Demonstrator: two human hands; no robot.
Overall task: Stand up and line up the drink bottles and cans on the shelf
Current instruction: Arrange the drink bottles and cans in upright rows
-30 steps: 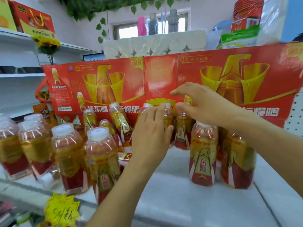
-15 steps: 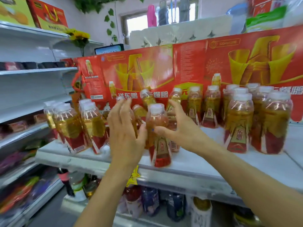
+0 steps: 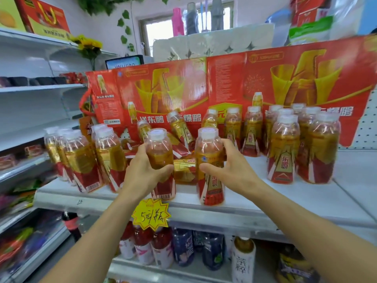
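Each hand is wrapped round one upright bottle at the shelf's near edge: left hand on the left bottle, right hand on the right bottle. Best set both square, labels forward, clear of the fallen bottles behind.

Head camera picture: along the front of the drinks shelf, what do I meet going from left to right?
Upright bottle cluster at the left → left hand gripping a bottle → right hand gripping another bottle → upright bottle group at the right.
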